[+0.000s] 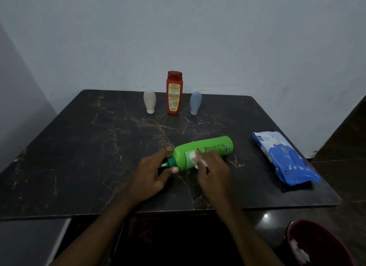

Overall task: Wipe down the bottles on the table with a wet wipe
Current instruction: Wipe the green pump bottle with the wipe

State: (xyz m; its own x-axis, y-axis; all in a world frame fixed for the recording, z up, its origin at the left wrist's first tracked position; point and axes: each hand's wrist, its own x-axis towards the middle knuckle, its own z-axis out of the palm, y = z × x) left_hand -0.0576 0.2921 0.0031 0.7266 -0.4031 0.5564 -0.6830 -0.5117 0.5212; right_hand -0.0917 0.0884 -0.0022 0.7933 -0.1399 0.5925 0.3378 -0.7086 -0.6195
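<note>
Sitting low at the right edge of view, past the corner of the dark marbled surface (pixel 79 146), a dark red bin (pixel 324 238) holds a few crumpled white wads (pixel 300 253). On the right side of the surface a blue and white pack of wipes (pixel 285 158) lies flat, its length running away from the person; whether its flap is open cannot be told. Three containers stand in a row near the far edge, by the wall (pixel 237 47): a white squeeze bottle (pixel 149 102) on its cap, a taller red bottle (pixel 174 93) with a red cap upright in the middle, and a grey-blue squeeze bottle (pixel 195 103) on its cap. All three are opaque, so their contents do not show. The green bottle (pixel 210 148) lies on its side near the middle of the surface, closer to the near edge, with its base pointing to the far right and its dark green neck and white nozzle pointing left. The left grip (pixel 152 174) is closed round that neck, thumb on the near side touching the green shoulder and fingers curled over the far side. The right grip (pixel 213 166) presses a bunched white wet wipe (pixel 193 156) against the label side of the bottle, its fingers bent over the wipe so that only part of it shows.
</note>
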